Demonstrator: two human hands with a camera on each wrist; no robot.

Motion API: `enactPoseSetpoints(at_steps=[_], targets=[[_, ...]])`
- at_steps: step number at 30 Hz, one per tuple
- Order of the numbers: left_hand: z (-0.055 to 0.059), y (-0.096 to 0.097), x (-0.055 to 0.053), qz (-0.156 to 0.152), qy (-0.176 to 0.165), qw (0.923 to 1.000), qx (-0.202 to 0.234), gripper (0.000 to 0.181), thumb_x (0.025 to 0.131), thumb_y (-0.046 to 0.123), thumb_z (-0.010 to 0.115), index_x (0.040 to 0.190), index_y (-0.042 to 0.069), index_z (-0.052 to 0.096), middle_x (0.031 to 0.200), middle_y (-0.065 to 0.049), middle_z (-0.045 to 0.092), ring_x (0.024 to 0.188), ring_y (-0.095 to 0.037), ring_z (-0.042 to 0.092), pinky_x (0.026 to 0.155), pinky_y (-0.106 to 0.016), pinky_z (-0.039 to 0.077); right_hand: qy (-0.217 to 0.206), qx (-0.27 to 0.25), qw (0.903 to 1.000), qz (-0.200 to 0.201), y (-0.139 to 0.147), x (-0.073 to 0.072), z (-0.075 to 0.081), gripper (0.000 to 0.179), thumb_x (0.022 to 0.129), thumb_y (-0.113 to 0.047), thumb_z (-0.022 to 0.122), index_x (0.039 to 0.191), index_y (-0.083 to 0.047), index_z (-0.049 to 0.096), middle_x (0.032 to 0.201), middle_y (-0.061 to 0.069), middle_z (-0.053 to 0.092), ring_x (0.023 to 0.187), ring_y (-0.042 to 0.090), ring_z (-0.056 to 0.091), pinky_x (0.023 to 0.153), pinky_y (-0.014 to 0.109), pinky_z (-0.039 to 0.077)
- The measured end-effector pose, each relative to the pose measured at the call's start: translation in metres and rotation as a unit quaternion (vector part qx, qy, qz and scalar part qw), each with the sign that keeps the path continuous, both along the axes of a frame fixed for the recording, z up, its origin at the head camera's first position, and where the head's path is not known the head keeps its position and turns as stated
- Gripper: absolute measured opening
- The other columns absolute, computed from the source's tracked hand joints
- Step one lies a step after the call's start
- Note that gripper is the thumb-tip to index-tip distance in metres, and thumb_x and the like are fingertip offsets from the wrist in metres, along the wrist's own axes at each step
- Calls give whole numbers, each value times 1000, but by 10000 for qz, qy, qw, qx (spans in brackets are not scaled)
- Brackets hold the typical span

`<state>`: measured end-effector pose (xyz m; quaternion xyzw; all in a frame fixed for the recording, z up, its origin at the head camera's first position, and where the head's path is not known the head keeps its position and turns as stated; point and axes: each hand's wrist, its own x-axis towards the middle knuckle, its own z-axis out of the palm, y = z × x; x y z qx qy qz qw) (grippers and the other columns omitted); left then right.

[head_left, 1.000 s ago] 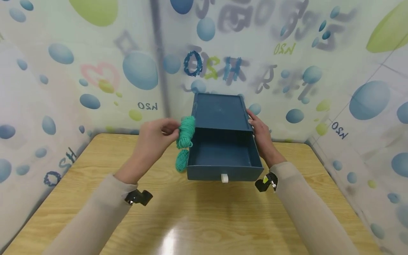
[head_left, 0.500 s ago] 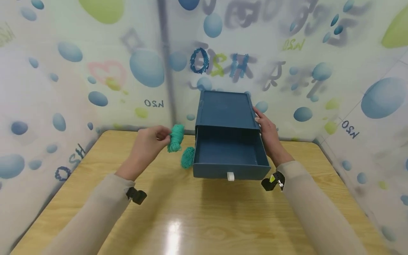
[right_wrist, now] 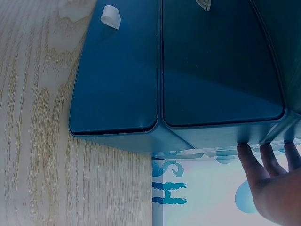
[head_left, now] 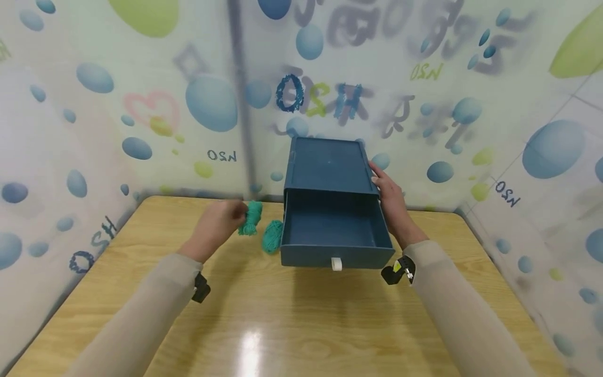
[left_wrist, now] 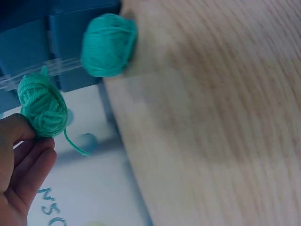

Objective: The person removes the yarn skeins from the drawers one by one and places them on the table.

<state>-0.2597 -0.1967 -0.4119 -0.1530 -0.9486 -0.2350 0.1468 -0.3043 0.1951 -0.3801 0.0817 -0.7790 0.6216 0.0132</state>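
Observation:
My left hand [head_left: 218,222] pinches a skein of teal-green yarn [left_wrist: 43,106] between thumb and fingers, off the left side of a dark blue drawer cabinet [head_left: 332,165]. A loose tail hangs from the skein in the left wrist view. Between that hand and the cabinet, a second green skein of yarn [head_left: 272,236] lies on the table, close to the cabinet's side. The cabinet's top drawer [head_left: 336,255] is pulled out, with a white tab on its front. My right hand [head_left: 392,201] rests against the cabinet's right side, its straight fingertips touching the wall in the right wrist view.
The cabinet stands on a wooden table [head_left: 264,314] near its back edge. A lower drawer front [right_wrist: 117,75] with a white tab [right_wrist: 111,17] shows in the right wrist view. Patterned walls [head_left: 155,78] close in behind and at both sides.
My left hand has carried the skein left and down, away from the drawer's left edge and nearer the table. The right hand stays on the cabinet's side.

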Motion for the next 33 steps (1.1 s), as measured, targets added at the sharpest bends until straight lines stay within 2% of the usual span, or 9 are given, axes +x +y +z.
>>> enactPoseSetpoints(at_steps=[7, 11, 14, 17, 22, 28, 33], targets=[[-19, 4, -9, -299, 416, 9966, -648, 13, 90, -6, 63, 90, 0, 75, 75, -8, 70, 61, -14, 51, 61, -33, 51, -43, -40, 10000, -3, 1, 0, 1, 55, 105, -43, 37, 159, -39, 29, 170, -4, 22, 156, 32, 21, 121, 67, 21], [-26, 3, -10, -400, 418, 9935, -985, 11, 89, -6, 66, 83, 2, 71, 69, -6, 64, 60, -13, 46, 55, -29, 44, -77, -85, 9999, 14, 0, 0, 1, 54, 105, -44, 37, 159, -39, 29, 170, -4, 22, 157, 32, 19, 122, 67, 20], [-30, 3, -11, -391, 230, 9935, -1042, 11, 89, -5, 67, 83, 3, 70, 72, -7, 66, 61, -14, 49, 56, -30, 44, -99, -67, 9999, -2, -1, 1, 2, 54, 105, -44, 37, 159, -40, 29, 170, -4, 22, 157, 32, 19, 122, 66, 19], [-32, 5, -11, -387, 141, 9938, -1028, 10, 89, -5, 66, 87, 3, 72, 80, -10, 72, 66, -17, 60, 59, -34, 51, -117, -39, 9999, -26, -1, 1, 2, 54, 105, -44, 37, 158, -40, 30, 169, -5, 23, 157, 31, 20, 122, 66, 20], [-37, 11, -14, -453, 212, 9937, -1006, 13, 87, -7, 66, 92, 1, 75, 91, -14, 77, 76, -24, 72, 66, -39, 59, -70, -14, 10000, -50, 0, 1, 2, 54, 105, -45, 37, 158, -40, 30, 169, -5, 24, 157, 32, 22, 122, 66, 21], [-44, 15, -15, -447, 52, 9935, -1042, 9, 84, -5, 72, 92, -1, 76, 93, -16, 77, 82, -30, 74, 73, -41, 61, -90, -116, 9999, -20, 0, 0, 0, 54, 105, -44, 38, 158, -40, 30, 169, -5, 23, 156, 31, 22, 122, 66, 22], [-50, 15, -16, -347, -35, 9946, -973, 10, 82, -6, 71, 89, -1, 75, 89, -15, 77, 75, -26, 72, 67, -40, 60, 12, -71, 10000, -29, 1, -1, -2, 54, 105, -43, 39, 159, -38, 31, 169, -2, 24, 156, 32, 22, 122, 65, 21]])
